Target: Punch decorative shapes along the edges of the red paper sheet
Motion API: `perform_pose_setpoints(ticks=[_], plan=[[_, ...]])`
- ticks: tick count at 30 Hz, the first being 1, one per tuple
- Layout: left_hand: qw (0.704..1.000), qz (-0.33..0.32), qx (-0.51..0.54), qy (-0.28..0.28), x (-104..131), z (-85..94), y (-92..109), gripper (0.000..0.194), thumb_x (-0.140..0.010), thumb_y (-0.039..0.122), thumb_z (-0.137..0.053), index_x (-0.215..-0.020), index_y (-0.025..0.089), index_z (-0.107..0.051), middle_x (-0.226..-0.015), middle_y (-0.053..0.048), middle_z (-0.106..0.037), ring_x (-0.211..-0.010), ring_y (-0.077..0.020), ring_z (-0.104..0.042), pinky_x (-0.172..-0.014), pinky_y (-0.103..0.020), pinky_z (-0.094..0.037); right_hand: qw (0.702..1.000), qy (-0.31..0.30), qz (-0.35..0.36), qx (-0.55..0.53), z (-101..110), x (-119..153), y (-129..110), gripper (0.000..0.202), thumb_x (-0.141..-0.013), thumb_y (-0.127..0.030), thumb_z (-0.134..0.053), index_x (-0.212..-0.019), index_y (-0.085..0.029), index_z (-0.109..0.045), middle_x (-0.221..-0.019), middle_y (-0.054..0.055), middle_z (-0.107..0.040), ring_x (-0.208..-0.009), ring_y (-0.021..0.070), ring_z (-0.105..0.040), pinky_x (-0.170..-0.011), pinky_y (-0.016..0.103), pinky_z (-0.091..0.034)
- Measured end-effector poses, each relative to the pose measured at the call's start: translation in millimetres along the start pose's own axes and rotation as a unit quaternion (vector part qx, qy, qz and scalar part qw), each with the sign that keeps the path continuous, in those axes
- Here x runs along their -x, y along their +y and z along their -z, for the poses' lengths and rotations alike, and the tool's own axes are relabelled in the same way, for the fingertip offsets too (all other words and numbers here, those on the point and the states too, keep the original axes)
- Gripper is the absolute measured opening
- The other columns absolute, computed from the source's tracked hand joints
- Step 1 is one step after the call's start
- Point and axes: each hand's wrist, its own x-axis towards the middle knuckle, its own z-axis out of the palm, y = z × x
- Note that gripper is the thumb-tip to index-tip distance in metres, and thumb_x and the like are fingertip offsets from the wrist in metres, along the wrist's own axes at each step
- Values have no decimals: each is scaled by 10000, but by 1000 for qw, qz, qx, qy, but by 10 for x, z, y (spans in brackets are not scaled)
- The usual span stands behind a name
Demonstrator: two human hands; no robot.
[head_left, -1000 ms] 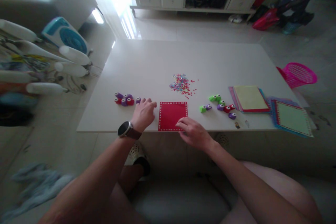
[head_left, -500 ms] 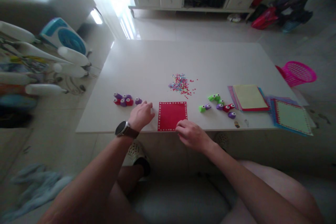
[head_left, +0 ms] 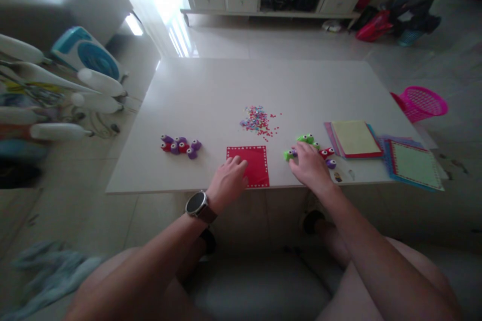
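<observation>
My left hand [head_left: 229, 179] lies over the left side of a red square sheet [head_left: 258, 168] bordered with small light cut-outs, fingers loosely bent and thumb apart, holding nothing I can see. My right hand [head_left: 312, 164] is at a cluster of small green, purple and red pieces with white-and-black tops that look like craft punches. Its thumb and fingers are apart, near a purple punch [head_left: 294, 153] and a green punch [head_left: 288, 155]; the hand hides part of the cluster. Red punches [head_left: 327, 152] show beyond it. More purple punches [head_left: 192, 153] and red ones stand grouped left of the sheet.
Tiny coloured confetti [head_left: 258, 121] lies heaped beyond the sheet on the white table [head_left: 203, 90]. Stacked coloured paper [head_left: 352, 138] and bordered sheets [head_left: 414, 164] lie at the right. A pink basket [head_left: 425, 103] stands past the table's right edge.
My left hand has moved right, from the left punches onto the red sheet. My right hand has left the sheet's corner for the right cluster. Another purple punch now stands in the left group.
</observation>
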Motion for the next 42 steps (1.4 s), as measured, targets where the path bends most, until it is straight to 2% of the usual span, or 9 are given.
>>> perform_pose_setpoints(ticks=[3, 6, 9, 14, 17, 24, 31, 38, 42], plan=[[999, -36, 4, -7, 47, -84, 88, 166, -946, 187, -586, -1103, 205, -639, -1200, -112, -649, -1115, -278, -592, -944, -407, -533, 997, -61, -39, 39, -6, 22, 53, 357, -955, -256, -560, -1273, -117, -645, -1442, 224, -609, -1292, 389, -557, -1077, 520, -467], [999, -52, 2, -10, 68, -141, 112, 168, -943, 177, -589, -1104, 201, -630, -1208, -112, -640, -1125, -287, -579, -932, -421, -543, 992, -104, -56, 52, 14, 44, 45, 352, -970, -282, -551, -1276, -130, -636, -1308, 217, -664, -1202, 380, -608, -993, 497, -498], [998, -55, 3, -14, 70, -181, 138, 186, -932, 154, -590, -1107, 208, -624, -1211, -107, -634, -1127, -283, -578, -939, -421, -547, 990, -111, -66, 63, 51, 40, 44, 300, -959, -258, -560, -1226, -149, -644, -1219, 207, -680, -1134, 352, -642, -916, 446, -504], [998, -62, 9, -20, 70, -248, 203, 183, -939, 139, -561, -1095, 209, -625, -1203, -108, -635, -1132, -284, -575, -951, -427, -546, 988, -122, -66, 65, 102, 26, 69, 203, -931, -183, -548, -1095, -198, -668, -1099, 128, -744, -1022, 282, -685, -813, 359, -476], [998, -67, 14, -13, 84, -284, 224, 199, -928, 121, -559, -1091, 211, -627, -1200, -104, -640, -1143, -280, -575, -968, -425, -542, 987, -128, -70, 70, 125, 29, 75, 208, -928, -186, -557, -1089, -207, -686, -1081, 117, -763, -1011, 289, -696, -771, 356, -461], [997, -76, 24, 0, 87, -310, 246, 244, -914, 99, -566, -1125, 206, -624, -1281, -100, -648, -1209, -285, -569, -990, -430, -540, 989, -125, -64, 50, 160, 21, 79, 271, -924, -136, -527, -1109, -199, -715, -1235, 140, -736, -1098, 306, -698, -810, 377, -475], [996, -80, 25, -7, 76, -300, 256, 253, -922, 99, -562, -1137, 219, -621, -1305, -99, -653, -1231, -288, -567, -978, -439, -546, 983, -155, -89, 30, 202, 1, -20, 230, -955, -192, -541, -1067, -229, -738, -1069, 106, -784, -973, 303, -724, -736, 366, -463], [997, -68, 22, -29, 86, -293, 252, 238, -947, 104, -551, -1150, 206, -622, -1302, -89, -664, -1224, -280, -574, -976, -424, -558, 986, -136, -88, 37, 180, 1, -4, 282, -985, -288, -583, -1214, -184, -710, -1286, 145, -727, -1131, 307, -697, -869, 378, -516], [997, -67, 15, -34, 85, -290, 254, 238, -948, 102, -558, -1157, 196, -623, -1296, -81, -663, -1218, -271, -572, -980, -405, -565, 988, -126, -89, 28, 174, 7, -23, 313, -997, -301, -585, -1270, -175, -672, -1331, 154, -702, -1180, 309, -682, -932, 384, -521]])
